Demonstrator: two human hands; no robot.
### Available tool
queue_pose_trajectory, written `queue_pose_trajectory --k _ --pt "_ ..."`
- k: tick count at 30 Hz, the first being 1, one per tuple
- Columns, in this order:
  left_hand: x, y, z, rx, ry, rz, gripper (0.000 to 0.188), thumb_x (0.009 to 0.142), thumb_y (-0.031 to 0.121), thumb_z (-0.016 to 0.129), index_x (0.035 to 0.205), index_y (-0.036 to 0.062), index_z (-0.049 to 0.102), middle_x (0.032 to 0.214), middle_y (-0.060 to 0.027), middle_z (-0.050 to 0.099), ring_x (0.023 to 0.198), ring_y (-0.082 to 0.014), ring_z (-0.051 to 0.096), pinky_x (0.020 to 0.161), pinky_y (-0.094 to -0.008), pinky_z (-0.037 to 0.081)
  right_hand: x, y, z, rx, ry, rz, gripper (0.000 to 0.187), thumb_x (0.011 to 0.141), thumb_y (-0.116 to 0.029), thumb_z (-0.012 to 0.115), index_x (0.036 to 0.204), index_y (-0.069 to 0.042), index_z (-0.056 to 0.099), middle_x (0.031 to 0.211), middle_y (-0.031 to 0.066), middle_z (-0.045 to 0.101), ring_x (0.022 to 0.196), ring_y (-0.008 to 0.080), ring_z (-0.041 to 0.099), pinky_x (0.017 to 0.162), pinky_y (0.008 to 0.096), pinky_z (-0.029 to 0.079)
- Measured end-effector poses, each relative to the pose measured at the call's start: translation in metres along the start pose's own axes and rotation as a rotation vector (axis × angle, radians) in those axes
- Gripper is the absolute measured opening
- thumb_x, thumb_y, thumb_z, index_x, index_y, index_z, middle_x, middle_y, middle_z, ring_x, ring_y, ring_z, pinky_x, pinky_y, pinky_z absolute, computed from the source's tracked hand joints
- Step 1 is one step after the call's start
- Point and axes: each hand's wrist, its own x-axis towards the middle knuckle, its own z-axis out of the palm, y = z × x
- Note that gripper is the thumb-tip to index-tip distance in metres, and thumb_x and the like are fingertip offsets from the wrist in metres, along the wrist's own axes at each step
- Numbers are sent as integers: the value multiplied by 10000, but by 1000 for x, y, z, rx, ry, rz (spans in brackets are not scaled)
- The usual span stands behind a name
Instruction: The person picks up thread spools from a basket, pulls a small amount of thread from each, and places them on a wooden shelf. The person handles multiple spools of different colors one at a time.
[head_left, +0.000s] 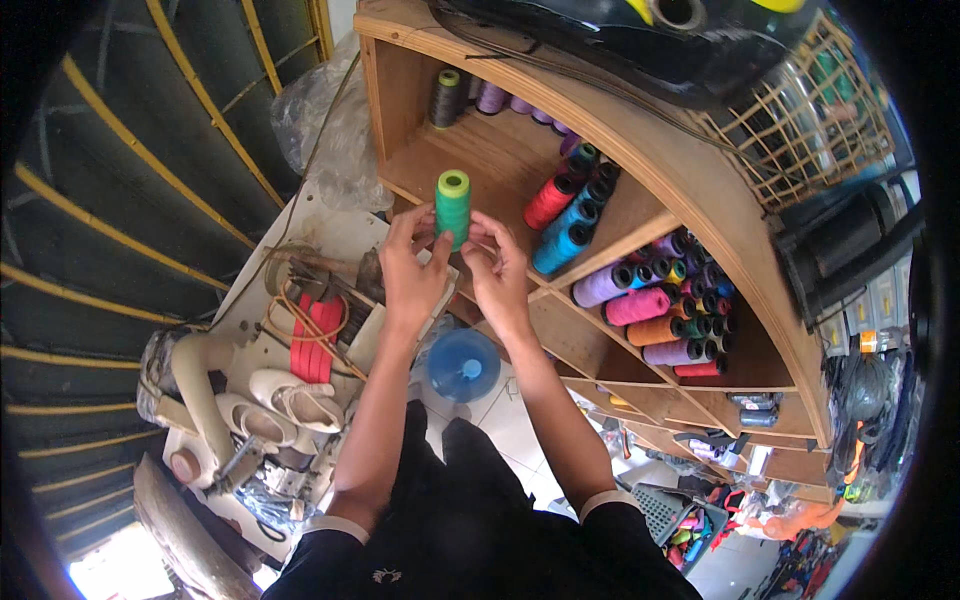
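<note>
A green spool of thread [453,212] with a lime-yellow top stands upright between my two hands, in front of the wooden shelf [475,155]. My left hand [413,265] grips its lower left side, with the thumb toward me. From the other side, the fingers of my right hand [498,268] close on its lower right. Behind it, in the upper compartment, are a dark grey spool [446,98] and several purple ones. Red spools [549,202] and blue spools [565,245] lie on their sides to the right.
More coloured spools [640,305] fill a compartment at right. A wire basket [800,120] and a black bag sit on top of the shelf. At left, a white table [345,205] carries a sewing machine [200,385], pale shoes and red zippers or straps. A blue water jug [463,365] stands below.
</note>
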Motion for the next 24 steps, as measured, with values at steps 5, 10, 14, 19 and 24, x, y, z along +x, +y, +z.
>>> queue_pose_trajectory --k 5,10,14,19,24 --pt "48 -29 17 8 -39 -7 313 787 -59 633 1092 -32 567 1011 -159 614 946 -243 627 800 -341 516 42 22 13 35 64 -15 417 871 -15 528 1286 -49 509 1163 111 507 1079 202 529 880 303 460" --pt "87 -56 38 -86 -74 130 375 736 -119 568 1100 -27 557 1059 -198 602 988 -302 616 806 -369 513 76 32 21 -55 134 44 475 886 -82 531 1353 -29 456 1291 163 510 1167 243 498 980 334 395" --pt "112 -65 54 41 -134 131 453 706 -51 556 1158 -34 518 1092 -246 577 1058 -422 549 911 -453 446 112 36 24 -112 168 60 483 920 -198 462 1365 -10 434 1403 173 440 1291 272 415 1069 358 303" --pt "143 -97 75 -21 -219 141 695 798 116 632 1395 -12 299 1302 -263 486 1185 -375 515 954 -397 430 159 47 26 -27 119 55 508 936 -228 385 1386 9 387 1457 178 358 1365 290 303 1122 362 206" --pt "165 -93 84 -28 -225 46 683 709 -39 530 1357 -77 319 1356 -306 383 1306 -411 340 1094 -414 273 200 71 20 49 133 71 504 962 -281 385 1370 15 389 1440 172 371 1356 267 308 1114 346 211"
